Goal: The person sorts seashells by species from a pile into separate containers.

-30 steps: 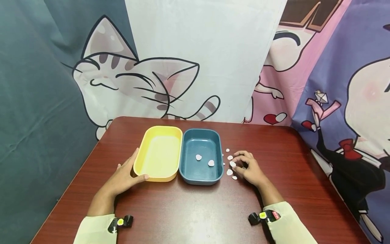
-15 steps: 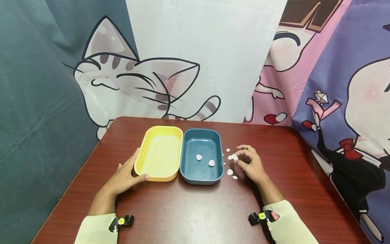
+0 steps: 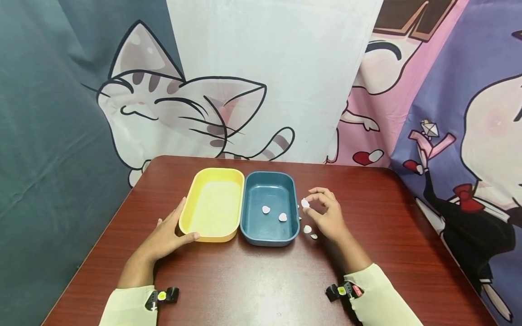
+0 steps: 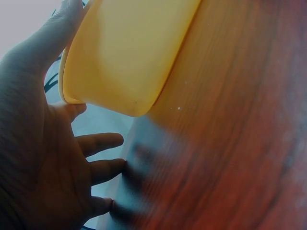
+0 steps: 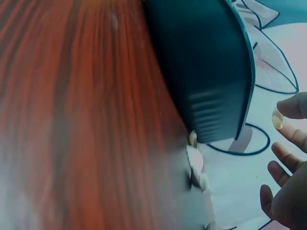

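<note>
In the head view my right hand pinches a small white seashell between thumb and fingertips, just right of the blue tray. The right wrist view shows the ridges of this seashell. Two white shells lie inside the blue tray. Beside its right wall, several loose shells lie on the table, some partly hidden by the rim. My left hand rests against the near left corner of the yellow tray, thumb at the front rim. Its other fingers are extended and spread.
Both trays stand side by side on a reddish-brown wooden table. Behind the table's far edge hangs a cartoon-printed cloth. Each sleeve carries a small black wrist camera.
My right hand, with the pinched shell, has moved left and away from me, closer to the blue tray's right rim. The left hand and both trays stay put.
</note>
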Available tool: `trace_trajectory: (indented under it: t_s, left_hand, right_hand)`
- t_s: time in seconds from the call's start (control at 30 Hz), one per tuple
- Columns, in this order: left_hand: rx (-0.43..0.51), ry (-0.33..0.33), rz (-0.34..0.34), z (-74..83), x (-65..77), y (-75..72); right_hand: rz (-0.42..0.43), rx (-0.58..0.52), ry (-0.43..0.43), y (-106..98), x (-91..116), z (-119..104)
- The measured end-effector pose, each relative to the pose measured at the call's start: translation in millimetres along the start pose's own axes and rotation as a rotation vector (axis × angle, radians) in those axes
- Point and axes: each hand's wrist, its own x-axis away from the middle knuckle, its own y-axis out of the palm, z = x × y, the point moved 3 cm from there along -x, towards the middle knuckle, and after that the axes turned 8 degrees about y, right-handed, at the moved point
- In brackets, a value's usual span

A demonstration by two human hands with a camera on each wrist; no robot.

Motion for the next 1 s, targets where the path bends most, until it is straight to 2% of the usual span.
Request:
trace_trajectory:
  t_s: [0.27,0.47,0.8,1.0]
  left_hand:
    - [-0.007,0.002,0.0,0.4,-0.1,-0.3]
    - [-0.008,0.003,0.001,-0.2,0.4,0.7]
    - [-0.009,0.0,-0.005,0.9,0.1,0.5]
    - [0.001,-0.001,-0.003,1.5,0.0,0.7]
  right_hand:
    - [-0.048,-0.045,0.081,16,-5,-16]
    - [-0.089,-0.012,0.122,28,-7,-28]
    - [-0.091,0.054,0.102,37,-7,-37]
    - [-0.118,0.042,0.095,39,-5,-35]
